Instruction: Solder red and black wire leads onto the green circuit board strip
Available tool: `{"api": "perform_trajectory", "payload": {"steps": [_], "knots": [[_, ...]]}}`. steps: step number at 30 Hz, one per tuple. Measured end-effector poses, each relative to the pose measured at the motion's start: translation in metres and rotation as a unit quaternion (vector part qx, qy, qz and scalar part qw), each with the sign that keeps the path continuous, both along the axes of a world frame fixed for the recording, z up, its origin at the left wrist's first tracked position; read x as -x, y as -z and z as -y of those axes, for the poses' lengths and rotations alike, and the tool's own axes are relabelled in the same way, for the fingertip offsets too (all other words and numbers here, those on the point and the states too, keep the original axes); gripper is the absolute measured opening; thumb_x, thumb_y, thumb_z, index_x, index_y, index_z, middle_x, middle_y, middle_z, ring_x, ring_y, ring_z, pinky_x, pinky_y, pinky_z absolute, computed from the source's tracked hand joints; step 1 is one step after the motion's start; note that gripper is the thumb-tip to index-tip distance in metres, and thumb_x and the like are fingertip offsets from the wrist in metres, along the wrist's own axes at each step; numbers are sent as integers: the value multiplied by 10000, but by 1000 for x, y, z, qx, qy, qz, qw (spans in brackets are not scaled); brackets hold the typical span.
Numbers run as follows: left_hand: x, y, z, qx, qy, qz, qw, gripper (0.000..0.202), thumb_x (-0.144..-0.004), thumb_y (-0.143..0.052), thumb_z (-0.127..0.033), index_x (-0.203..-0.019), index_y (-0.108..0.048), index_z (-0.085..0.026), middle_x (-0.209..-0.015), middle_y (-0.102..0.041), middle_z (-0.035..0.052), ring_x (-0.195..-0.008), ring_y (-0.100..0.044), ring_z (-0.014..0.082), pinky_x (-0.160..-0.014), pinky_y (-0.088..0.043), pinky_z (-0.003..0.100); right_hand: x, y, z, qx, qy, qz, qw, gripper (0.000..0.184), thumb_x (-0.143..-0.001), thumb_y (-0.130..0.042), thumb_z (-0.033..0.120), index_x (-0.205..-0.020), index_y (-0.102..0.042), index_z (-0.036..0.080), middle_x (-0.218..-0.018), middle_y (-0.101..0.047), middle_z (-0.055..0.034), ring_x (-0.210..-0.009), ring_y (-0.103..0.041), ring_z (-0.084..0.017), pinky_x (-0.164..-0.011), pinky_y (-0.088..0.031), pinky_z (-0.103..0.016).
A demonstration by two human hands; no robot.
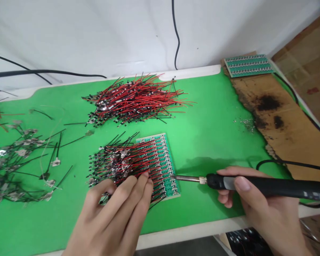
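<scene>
A: From the head view, which step is in hand?

B: Soldering, I'd judge. The soldering iron (277,188) comes in from the right of the circuit board (167,160), its tip (188,178) at that board's right edge, by the metal pads. I can't tell whether it touches.

A: And the board itself?

B: It lies flat on the green mat (202,138), with red wires (146,160) running across it and out past its left side. A bigger pile of wires (138,99) lies beyond it.

A: What does the next move call for?

B: A steady tip on one pad and that wire held still, I think.

A: How are the hands?

B: The right hand (266,209), right of the board, is closed around the iron's handle. The left hand (117,209), at the board's left, has its fingers bunched narrowly, touching the wires; whether they pinch one, I can't tell.
</scene>
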State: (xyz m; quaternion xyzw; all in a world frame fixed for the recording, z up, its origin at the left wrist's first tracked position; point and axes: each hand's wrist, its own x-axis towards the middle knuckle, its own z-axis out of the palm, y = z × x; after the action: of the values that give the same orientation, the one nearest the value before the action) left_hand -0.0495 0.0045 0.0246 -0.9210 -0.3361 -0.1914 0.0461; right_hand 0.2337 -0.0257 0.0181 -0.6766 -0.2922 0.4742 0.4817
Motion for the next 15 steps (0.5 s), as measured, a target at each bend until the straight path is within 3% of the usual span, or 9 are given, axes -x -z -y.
{"api": "perform_trajectory", "payload": {"steps": [15], "knots": [[-1,-3,1,7,11,-5,1000,300,-1103,-451,-15,-1211,-730,-28,-1224,-840,161,-1239,-646,298,-937,-394,517,-2,1,1,-9,-12,6,1000,411,-850,-898,708,-924,-905,303,-628,-746,-28,-531,-675,-185,-496,-609,-304]]}}
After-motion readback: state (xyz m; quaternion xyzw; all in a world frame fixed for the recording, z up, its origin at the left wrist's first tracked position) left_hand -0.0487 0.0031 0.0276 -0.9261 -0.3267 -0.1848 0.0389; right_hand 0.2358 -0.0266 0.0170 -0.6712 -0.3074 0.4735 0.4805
